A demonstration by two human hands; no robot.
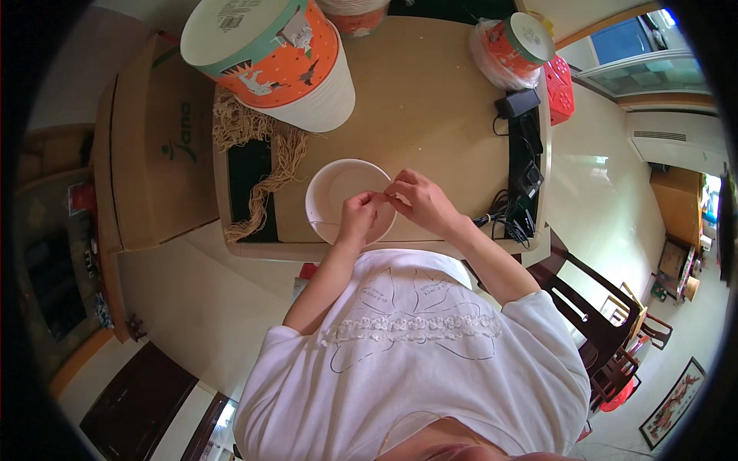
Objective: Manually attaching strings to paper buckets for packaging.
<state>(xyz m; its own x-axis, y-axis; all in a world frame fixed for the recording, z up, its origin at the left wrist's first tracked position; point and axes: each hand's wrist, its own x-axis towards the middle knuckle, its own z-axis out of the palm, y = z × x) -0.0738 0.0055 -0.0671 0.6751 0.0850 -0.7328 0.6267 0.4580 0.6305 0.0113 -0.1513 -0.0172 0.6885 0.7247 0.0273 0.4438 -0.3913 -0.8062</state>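
Over a white paper bucket near the table's front edge, my two hands meet with fingertips together. My left hand is closed in a pinch, and a thin string shows beside it across the bucket's mouth. My right hand is closed too, thumb and fingers pinching right against the left fingertips. What lies between the fingertips is very small; it looks like part of that string. Left of the bucket, a bundle of tan twine lies in loose strands over the table's edge area.
At the far left stands a big stack of paper buckets, the outer one orange and green. A smaller orange tub in plastic wrap sits far right, near a red basket. Black adapters and cables line the right edge. A cardboard box stands left.
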